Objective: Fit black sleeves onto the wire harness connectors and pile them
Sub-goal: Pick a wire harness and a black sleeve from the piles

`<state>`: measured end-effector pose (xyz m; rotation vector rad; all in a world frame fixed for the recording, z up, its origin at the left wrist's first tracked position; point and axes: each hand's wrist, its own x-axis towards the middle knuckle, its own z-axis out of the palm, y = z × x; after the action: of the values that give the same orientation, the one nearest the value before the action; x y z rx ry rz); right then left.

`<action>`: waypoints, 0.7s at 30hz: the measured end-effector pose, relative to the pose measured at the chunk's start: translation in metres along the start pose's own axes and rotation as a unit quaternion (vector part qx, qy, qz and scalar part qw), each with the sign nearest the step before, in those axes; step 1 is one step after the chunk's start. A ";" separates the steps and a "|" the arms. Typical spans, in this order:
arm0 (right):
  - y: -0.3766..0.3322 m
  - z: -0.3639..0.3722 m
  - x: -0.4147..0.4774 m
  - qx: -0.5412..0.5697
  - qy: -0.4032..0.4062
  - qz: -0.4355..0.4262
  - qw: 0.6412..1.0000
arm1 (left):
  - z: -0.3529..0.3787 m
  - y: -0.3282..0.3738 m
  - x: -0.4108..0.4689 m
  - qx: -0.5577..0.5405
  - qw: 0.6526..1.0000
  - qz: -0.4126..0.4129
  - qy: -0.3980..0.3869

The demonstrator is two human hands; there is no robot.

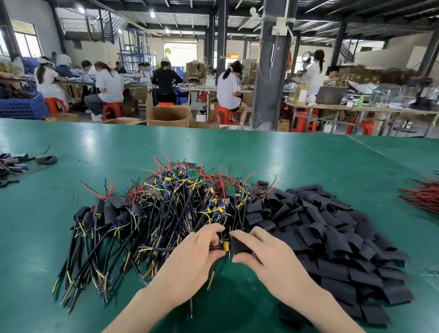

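Black sleeve [239, 246] against yellow connector [226, 245]

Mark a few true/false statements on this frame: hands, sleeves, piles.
1. The right hand pinches a black sleeve. True.
2. The sleeve pile lies left of the harness heap. False: it lies to the heap's right.
3. The left hand grips a harness connector with a yellow part. True.
4. The sleeved harnesses lie on the heap's right side. False: they lie at its left side.
5. The table top is green. True.
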<state>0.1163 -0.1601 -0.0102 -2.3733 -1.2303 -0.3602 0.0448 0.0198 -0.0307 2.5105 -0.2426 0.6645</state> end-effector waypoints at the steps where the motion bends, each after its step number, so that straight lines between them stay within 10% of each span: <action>1: -0.002 0.000 0.000 -0.018 0.009 -0.011 1.000 | 0.000 0.000 0.000 -0.015 1.000 -0.012 0.005; 21: -0.009 -0.001 0.001 -0.156 -0.021 -0.050 0.986 | -0.017 0.003 0.007 -0.218 0.966 -0.134 0.026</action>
<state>0.1091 -0.1555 -0.0063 -2.5955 -1.4043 -0.5732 0.0429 0.0258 -0.0130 2.0511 -0.0229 0.5013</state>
